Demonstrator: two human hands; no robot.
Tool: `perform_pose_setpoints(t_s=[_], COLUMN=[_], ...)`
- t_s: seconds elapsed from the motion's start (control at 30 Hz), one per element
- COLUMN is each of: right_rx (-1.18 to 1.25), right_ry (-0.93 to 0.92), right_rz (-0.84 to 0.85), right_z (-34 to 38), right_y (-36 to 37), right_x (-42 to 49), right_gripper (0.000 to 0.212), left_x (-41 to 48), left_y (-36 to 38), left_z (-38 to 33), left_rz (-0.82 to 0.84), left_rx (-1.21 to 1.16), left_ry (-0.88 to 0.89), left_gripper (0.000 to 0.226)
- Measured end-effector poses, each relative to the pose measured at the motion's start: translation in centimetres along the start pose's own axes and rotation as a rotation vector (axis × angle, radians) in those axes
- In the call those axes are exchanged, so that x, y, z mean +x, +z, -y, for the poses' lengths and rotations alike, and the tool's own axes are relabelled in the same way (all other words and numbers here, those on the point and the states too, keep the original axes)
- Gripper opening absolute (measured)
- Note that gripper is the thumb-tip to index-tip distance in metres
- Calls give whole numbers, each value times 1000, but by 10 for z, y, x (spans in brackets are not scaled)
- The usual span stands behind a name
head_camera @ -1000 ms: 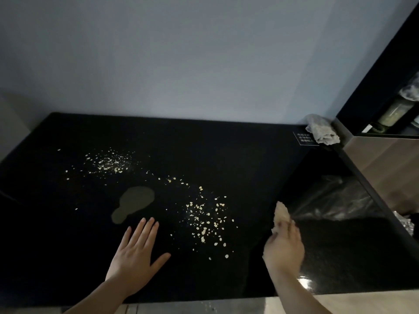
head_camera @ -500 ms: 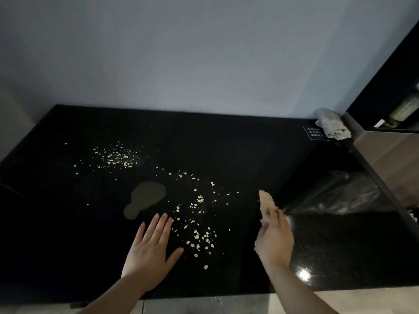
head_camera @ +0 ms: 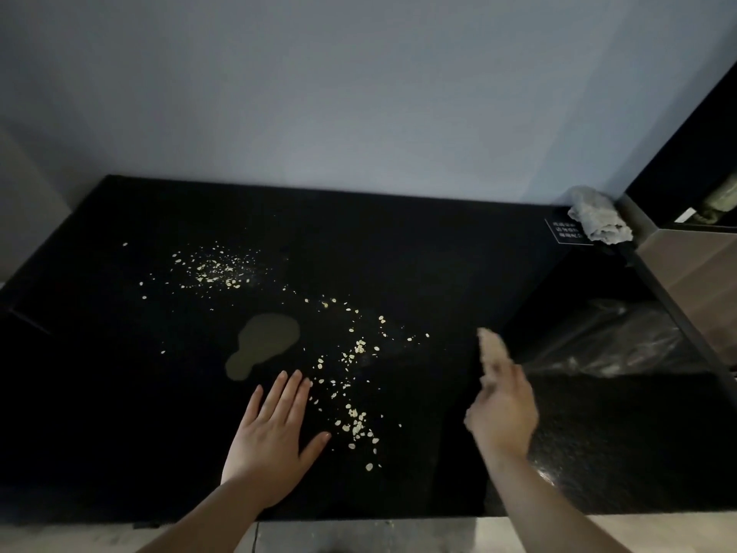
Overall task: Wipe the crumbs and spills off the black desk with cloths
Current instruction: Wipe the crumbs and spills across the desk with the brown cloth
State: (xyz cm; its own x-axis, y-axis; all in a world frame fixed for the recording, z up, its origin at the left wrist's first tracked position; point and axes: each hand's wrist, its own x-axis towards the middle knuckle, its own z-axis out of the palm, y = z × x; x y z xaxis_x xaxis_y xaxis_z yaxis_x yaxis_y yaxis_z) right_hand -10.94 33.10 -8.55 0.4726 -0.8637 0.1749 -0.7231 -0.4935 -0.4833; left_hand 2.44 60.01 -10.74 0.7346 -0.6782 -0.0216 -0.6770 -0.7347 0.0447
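The black desk [head_camera: 418, 241] fills the middle of the head view. Pale crumbs lie on it in two patches: one at the back left [head_camera: 217, 269], one in the middle [head_camera: 353, 387]. Between them sits a dull greenish spill [head_camera: 265, 345]. My left hand [head_camera: 275, 437] rests flat on the desk, fingers spread, just below the spill and left of the middle crumbs. My right hand [head_camera: 500, 413] hovers to the right of the crumbs, shut on a tan cloth [head_camera: 492, 351] that sticks up from the fingers. A second grey cloth [head_camera: 600, 215] lies crumpled at the desk's back right corner.
A small white-lettered label [head_camera: 566, 231] is next to the grey cloth. Right of the desk a clear plastic bag [head_camera: 614, 341] lies in a dark recess beside a wooden cabinet [head_camera: 706, 281]. A grey wall stands behind; a pale floor edge [head_camera: 359, 536] runs in front.
My right hand with the tan cloth has drifted left toward the middle crumbs. My left hand stays flat on the desk; the view has shifted slightly.
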Motion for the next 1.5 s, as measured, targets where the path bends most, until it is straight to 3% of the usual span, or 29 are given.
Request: perform_pose_setpoints(t_s=[0.07,0.13,0.2,0.3,0.37,0.4,0.43,0.5,0.57,0.6,0.7,0.8,0.87,0.93,1.0,1.07,1.13,1.27,1.37,1.43,1.5], right_rx=[-40,-41,67,129,126,160,231,247,68,-1,125,127,97,36,-51,-105,-99,51,57,20,-58], right_ry=[169,93,-145,-626,-780,-814,-801,-529,-188,-143,-407,-713,-767,-624,-327,-142,-154,-417,-580,-434,-175], right_rz=[-2,43,131,363,462,431,389,284,139,99,163,434,436,307,186,105,86,233,243,182,80], right_z=[11,32,60,92,93,87,76,46,27,29,57,76,66,43,15,-3,-2,47,68,57,39], right_y=[6,22,40,46,40,36,35,28,22,23,34,32,24,17,4,-7,-6,16,17,11,5], right_x=[20,36,33,-8,-12,-2,11,38,47,43,2,-49,-50,-29,-7,0,-12,-70,-96,-81,-66], right_gripper=[49,59,66,56,48,49,55,68,62,60,59,51,49,50,51,50,51,65,59,57,54], left_x=[-1,-1,-1,0,0,0,0,0,-1,-1,0,0,0,0,0,1,0,2,-3,-8,-16], left_y=[-2,-1,1,1,0,-1,-1,-1,-1,-1,-3,-5,-7,-7,-7,-8,-8,-11,-15,-18,-18], left_z=[-1,-1,0,1,-1,-1,-1,-1,-1,-1,-1,-2,-2,-1,-1,-2,-4,-5,5,22,46], left_rz=[-1,-15,-34,-41,-33,-31,-27,-18,-13,-13,-8,1,22,44,83,129,138,135,64,32,101], left_rx=[4,6,13,18,21,18,14,14,16,15,11,13,16,24,29,8,4,-26,-110,-88,-70], left_ry=[0,1,2,3,1,-2,-4,-4,-4,-4,-10,-15,-18,-18,-21,-27,-19,-24,-23,2,-17], left_gripper=[77,76,75,75,76,76,76,75,74,74,75,75,75,75,75,75,75,75,83,83,78])
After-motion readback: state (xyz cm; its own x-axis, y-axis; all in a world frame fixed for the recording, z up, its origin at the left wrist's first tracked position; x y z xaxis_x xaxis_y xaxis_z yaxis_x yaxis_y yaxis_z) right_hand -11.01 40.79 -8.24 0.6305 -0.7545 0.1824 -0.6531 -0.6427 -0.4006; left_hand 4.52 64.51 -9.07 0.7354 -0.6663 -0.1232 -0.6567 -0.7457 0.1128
